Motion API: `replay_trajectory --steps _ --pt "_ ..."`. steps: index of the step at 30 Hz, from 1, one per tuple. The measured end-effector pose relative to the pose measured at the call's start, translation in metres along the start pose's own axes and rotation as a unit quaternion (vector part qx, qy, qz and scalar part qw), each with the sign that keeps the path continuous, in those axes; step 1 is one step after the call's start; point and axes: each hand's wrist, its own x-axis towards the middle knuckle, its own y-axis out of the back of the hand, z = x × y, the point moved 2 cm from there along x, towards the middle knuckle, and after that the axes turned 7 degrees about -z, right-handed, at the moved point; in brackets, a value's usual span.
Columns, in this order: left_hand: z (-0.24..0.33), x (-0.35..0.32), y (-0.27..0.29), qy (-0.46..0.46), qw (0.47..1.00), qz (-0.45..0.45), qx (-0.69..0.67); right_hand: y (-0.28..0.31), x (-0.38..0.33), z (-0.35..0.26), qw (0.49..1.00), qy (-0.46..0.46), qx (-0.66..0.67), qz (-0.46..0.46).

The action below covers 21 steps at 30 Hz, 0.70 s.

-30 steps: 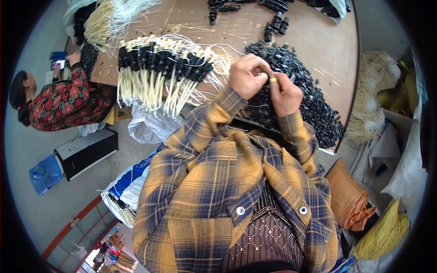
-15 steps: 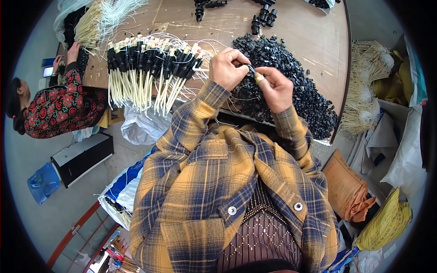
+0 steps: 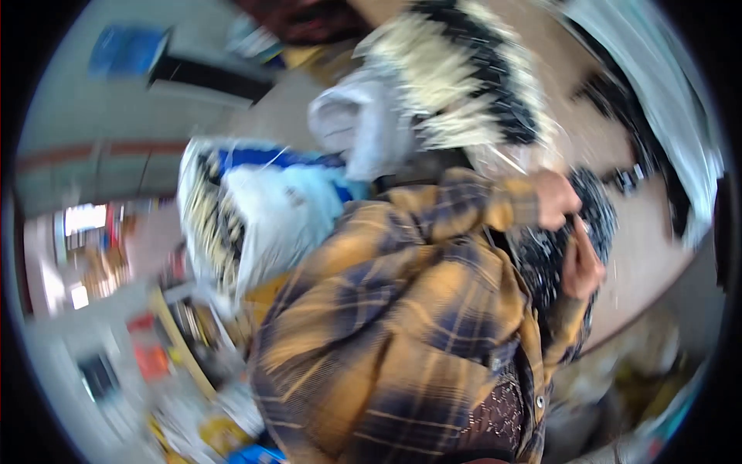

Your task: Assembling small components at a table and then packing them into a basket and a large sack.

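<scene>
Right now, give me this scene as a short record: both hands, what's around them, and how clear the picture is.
Left hand: left hand, fingertips close to the other hand's
Right hand: right hand, below the left in the picture, fingers pointing up
Held item: too blurred to tell
Nearest: pile of small black pieces, beside the hands
Surface: brown table
Also on table: row of cream-and-black leads
Off table: white-and-blue sack
Clarity: strong blur
</scene>
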Motion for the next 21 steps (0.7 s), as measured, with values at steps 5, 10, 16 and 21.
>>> replay_trajectory --steps 5,10,16,21 --pt "0.012 -0.020 0.005 -0.119 0.966 0.158 0.164 -0.001 0.025 0.025 0.952 -0.200 0.213 -0.095" --pt "0.002 -0.007 0.019 -0.099 0.972 0.112 0.183 -0.006 0.038 0.021 0.962 -0.170 0.209 -0.043" --pt "-0.077 0.006 0.076 -0.004 0.876 0.343 0.338 0.032 0.044 0.034 0.945 -0.208 0.019 0.253" --pt "-0.112 0.025 0.107 0.115 0.845 0.324 0.411 -0.010 0.039 -0.016 0.981 -0.113 -0.120 0.106"
